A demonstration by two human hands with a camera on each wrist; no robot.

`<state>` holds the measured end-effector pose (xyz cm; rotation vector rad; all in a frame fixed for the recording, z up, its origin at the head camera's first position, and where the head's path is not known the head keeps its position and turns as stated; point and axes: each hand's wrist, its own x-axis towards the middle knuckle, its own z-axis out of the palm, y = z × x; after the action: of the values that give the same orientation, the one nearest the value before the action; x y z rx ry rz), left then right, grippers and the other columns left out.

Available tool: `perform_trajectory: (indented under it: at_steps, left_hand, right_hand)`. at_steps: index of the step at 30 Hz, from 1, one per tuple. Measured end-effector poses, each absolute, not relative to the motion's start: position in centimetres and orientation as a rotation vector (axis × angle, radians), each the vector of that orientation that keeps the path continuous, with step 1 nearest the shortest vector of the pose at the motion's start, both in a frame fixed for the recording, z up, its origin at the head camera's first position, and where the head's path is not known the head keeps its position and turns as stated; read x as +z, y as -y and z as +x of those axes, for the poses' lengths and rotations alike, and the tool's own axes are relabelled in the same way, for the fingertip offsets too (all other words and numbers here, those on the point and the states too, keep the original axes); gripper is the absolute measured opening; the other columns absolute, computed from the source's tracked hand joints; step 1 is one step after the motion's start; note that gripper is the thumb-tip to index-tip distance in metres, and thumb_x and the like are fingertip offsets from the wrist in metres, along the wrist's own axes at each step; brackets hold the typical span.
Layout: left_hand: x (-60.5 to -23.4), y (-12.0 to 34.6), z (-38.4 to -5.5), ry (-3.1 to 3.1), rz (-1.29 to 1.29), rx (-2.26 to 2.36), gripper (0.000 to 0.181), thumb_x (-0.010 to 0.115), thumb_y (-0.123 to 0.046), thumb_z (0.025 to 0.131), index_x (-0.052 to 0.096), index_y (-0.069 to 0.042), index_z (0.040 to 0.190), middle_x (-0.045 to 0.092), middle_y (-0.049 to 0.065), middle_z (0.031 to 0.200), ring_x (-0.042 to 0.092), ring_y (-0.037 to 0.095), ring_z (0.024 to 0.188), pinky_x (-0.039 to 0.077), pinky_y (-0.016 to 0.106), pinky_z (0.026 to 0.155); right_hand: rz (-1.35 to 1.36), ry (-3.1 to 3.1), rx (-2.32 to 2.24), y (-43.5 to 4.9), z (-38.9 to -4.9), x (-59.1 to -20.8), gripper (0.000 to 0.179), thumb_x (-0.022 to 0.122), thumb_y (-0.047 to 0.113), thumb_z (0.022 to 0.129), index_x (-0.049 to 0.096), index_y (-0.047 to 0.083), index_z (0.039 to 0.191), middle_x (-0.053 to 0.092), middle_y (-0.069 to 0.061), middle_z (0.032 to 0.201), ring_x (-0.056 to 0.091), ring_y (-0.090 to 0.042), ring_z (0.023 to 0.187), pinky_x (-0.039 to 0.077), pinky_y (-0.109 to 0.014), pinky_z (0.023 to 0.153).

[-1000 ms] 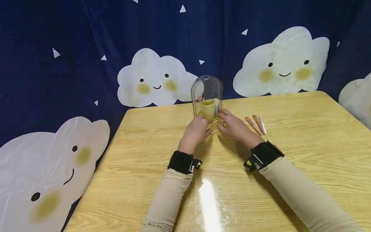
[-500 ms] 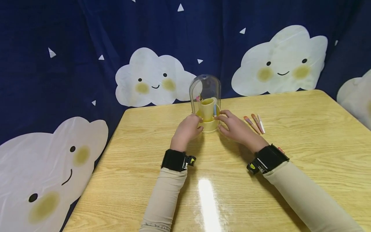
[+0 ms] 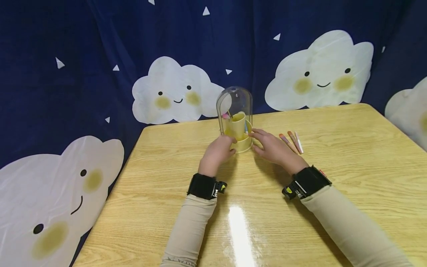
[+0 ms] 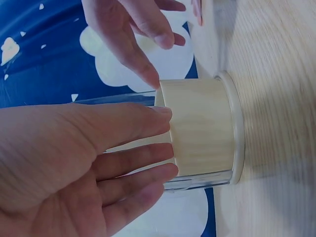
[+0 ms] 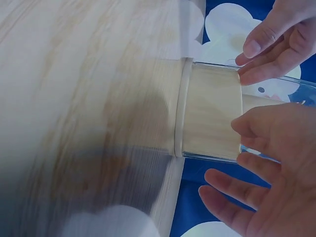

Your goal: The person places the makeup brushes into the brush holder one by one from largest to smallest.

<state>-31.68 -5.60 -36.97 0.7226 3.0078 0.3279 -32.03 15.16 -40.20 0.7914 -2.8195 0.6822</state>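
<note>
A pale yellow round brush holder [image 3: 242,144] with a clear dome [image 3: 242,99] stands upright at the back middle of the table. Inside it are a yellow cup [image 3: 238,128], a pink-tipped brush [image 3: 225,116] and a blue-handled item [image 3: 246,127]. My left hand [image 3: 216,152] is at the holder's left front, fingertips touching the upper rim of its low wall [image 4: 205,128], fingers fairly straight. Opposite it, my right hand [image 3: 271,148] has its thumb and forefinger at the same rim, while the other fingers [image 5: 232,190] spread loosely away.
Two makeup brushes [image 3: 291,141] and a slim white stick [image 3: 298,143] lie on the wooden table [image 3: 160,178] to the right of my right hand. Behind the table's far edge hangs a dark blue curtain [image 3: 247,37] with smiling clouds.
My left hand has moved left from the holder's front to its left side. The holder has turned slightly, its inner items shifting. My right hand stays beside it, touching the rim.
</note>
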Motion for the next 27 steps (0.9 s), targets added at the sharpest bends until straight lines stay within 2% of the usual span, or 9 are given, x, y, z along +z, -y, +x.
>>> perform_trajectory:
  at_steps: [6,10,12,16,17,19,22,24,27]
  left_hand:
    - [-37.1,5.4,-31.6,-3.016,0.734,0.284,0.033,0.068,-0.017,0.099,0.068,-0.006,0.130,0.069,0.009,0.128,0.065,0.025,0.119,0.051,0.036,0.101]
    - [-37.1,5.4,-31.5,-3.017,0.753,0.304,0.031,0.068,-0.015,0.099,0.069,-0.006,0.128,0.070,0.009,0.126,0.066,0.024,0.117,0.051,0.036,0.100]
    - [-37.1,5.4,-31.4,-3.014,0.758,0.314,0.030,0.068,-0.014,0.099,0.069,-0.007,0.128,0.070,0.008,0.125,0.066,0.024,0.116,0.052,0.035,0.099]
    - [-37.2,5.2,-31.2,-3.011,0.747,0.312,0.030,0.068,-0.015,0.099,0.070,-0.008,0.128,0.071,0.007,0.125,0.067,0.023,0.115,0.052,0.035,0.098]
    - [-37.2,5.2,-31.1,-3.010,0.743,0.310,0.030,0.067,-0.016,0.099,0.070,-0.009,0.129,0.070,0.006,0.125,0.067,0.023,0.115,0.052,0.035,0.098]
    - [-37.2,5.1,-31.1,-3.012,0.741,0.306,0.031,0.067,-0.017,0.099,0.070,-0.009,0.129,0.070,0.006,0.126,0.067,0.022,0.115,0.053,0.035,0.097]
    - [-37.2,5.1,-31.2,-3.011,0.755,0.300,0.031,0.067,-0.017,0.099,0.070,-0.010,0.129,0.071,0.006,0.125,0.067,0.022,0.114,0.053,0.035,0.096]
    - [-37.2,5.1,-31.3,-3.010,0.764,0.297,0.030,0.067,-0.018,0.100,0.070,-0.010,0.129,0.071,0.006,0.124,0.067,0.022,0.114,0.053,0.035,0.096]
    - [-37.3,5.3,-31.4,-3.013,0.773,0.298,0.029,0.067,-0.018,0.099,0.070,-0.009,0.127,0.071,0.006,0.123,0.067,0.022,0.113,0.053,0.036,0.096]
  right_hand:
    - [0.760,2.811,0.728,-15.2,-32.2,-40.3,0.048,0.061,0.007,0.098,0.050,-0.008,0.143,0.041,-0.029,0.153,0.048,-0.047,0.134,0.043,-0.058,0.107]
    - [0.631,2.796,0.801,-16.8,-32.5,-39.8,0.047,0.058,0.008,0.098,0.051,-0.011,0.140,0.048,-0.033,0.142,0.060,-0.047,0.115,0.051,-0.056,0.095]
    - [0.511,2.837,0.837,-18.3,-32.8,-39.3,0.047,0.055,0.007,0.096,0.050,-0.015,0.138,0.049,-0.037,0.135,0.061,-0.047,0.105,0.052,-0.055,0.088]
    - [0.303,2.977,0.803,-21.5,-33.3,-38.7,0.048,0.055,0.011,0.098,0.049,-0.023,0.131,0.056,-0.042,0.116,0.064,-0.048,0.092,0.050,-0.059,0.088]
    - [0.265,3.009,0.780,-22.1,-33.4,-38.7,0.048,0.057,0.014,0.098,0.051,-0.023,0.128,0.059,-0.040,0.109,0.065,-0.045,0.087,0.050,-0.059,0.088]
    - [0.216,3.057,0.739,-23.0,-33.7,-38.9,0.044,0.059,0.021,0.099,0.059,-0.022,0.111,0.065,-0.032,0.087,0.065,-0.038,0.069,0.052,-0.055,0.082]
    - [0.169,3.114,0.692,-23.9,-33.9,-39.4,0.038,0.061,0.023,0.097,0.063,-0.009,0.077,0.058,-0.014,0.058,0.056,-0.026,0.052,0.050,-0.042,0.067]
    - [0.163,3.137,0.669,-24.1,-34.0,-39.8,0.039,0.061,0.021,0.095,0.057,0.002,0.061,0.052,-0.007,0.051,0.051,-0.022,0.051,0.043,-0.035,0.059]
    - [0.156,3.146,0.666,-24.3,-34.1,-40.2,0.041,0.061,0.018,0.093,0.054,0.007,0.054,0.047,-0.003,0.050,0.049,-0.021,0.051,0.041,-0.032,0.057]
